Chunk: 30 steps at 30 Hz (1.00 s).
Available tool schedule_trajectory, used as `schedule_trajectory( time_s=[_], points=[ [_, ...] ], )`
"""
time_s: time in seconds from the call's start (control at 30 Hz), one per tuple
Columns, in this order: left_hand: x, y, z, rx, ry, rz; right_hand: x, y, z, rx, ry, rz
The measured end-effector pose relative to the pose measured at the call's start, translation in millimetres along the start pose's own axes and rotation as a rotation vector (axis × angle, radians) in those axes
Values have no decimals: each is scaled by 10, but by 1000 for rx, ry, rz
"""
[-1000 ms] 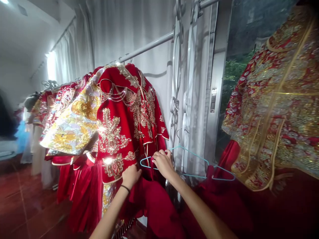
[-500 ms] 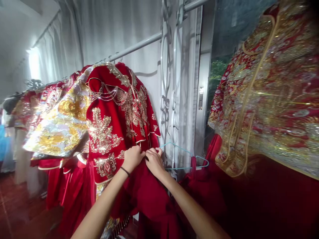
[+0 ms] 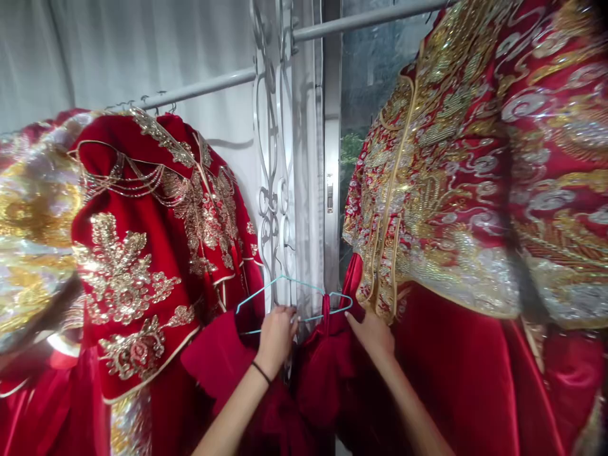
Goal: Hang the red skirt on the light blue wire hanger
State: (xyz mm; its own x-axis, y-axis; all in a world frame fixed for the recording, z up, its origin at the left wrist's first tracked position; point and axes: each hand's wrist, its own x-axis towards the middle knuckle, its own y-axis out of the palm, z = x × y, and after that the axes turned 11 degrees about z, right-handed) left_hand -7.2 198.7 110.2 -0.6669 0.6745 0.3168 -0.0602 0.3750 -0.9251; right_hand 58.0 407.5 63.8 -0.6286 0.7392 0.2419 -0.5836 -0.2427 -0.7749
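A thin light-blue clothes hanger [image 3: 306, 283] is in front of me, with dark red garment cloth [image 3: 216, 351] at its left end. A strap [image 3: 326, 310] of the same dark red loops over its right part. My left hand [image 3: 277, 339], a black band at the wrist, is closed around the hanger's lower bar. Just below the hanger's right end is my right hand [image 3: 377, 335], thumb and forefinger apart, beside the dark red cloth; its other fingers are partly hidden.
A red jacket [image 3: 166, 221] with gold sequins hangs left on a white rail [image 3: 204, 87]. At right hang gold-embroidered red jackets [image 3: 427, 209] over red skirts [image 3: 456, 361]. A white scrollwork post [image 3: 273, 158] stands between, before a grey curtain [image 3: 142, 44].
My view has turned right and closer to the hanger. My hands, together at its left end before, are now apart: the left on the lower bar, the right near the right end.
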Motion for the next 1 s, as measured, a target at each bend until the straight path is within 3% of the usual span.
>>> schedule_trajectory(
  time_s=[0.07, 0.1, 0.27, 0.4, 0.57, 0.7, 0.83, 0.9, 1.0],
  points=[
    [210, 224, -177, -89, 62, 34, 72, 65, -127, -19, -36, 164],
    [305, 323, -252, -147, 68, 26, 91, 109, -162, -4, -81, 184],
    [586, 580, -433, -504, -11, -12, 158, 137, -223, 41, -203, 5],
    [598, 579, -377, -555, -45, -14, 267, -155, -111, -24, -269, -53],
    [588, 562, -309, -607, -31, -19, 277, -411, 335, -82, -453, -9],
    [628, 598, -360, -644, 19, -23, 55, -305, 658, -124, -532, -34],
    [565, 637, -397, -682, 74, -27, -184, -57, 635, -154, -479, -150],
    [433, 587, -303, -701, 95, -43, -252, 47, 518, -128, -491, -192],
    [108, 344, 68, -583, 28, -182, -250, 99, 339, -11, -539, -244]
  ],
)
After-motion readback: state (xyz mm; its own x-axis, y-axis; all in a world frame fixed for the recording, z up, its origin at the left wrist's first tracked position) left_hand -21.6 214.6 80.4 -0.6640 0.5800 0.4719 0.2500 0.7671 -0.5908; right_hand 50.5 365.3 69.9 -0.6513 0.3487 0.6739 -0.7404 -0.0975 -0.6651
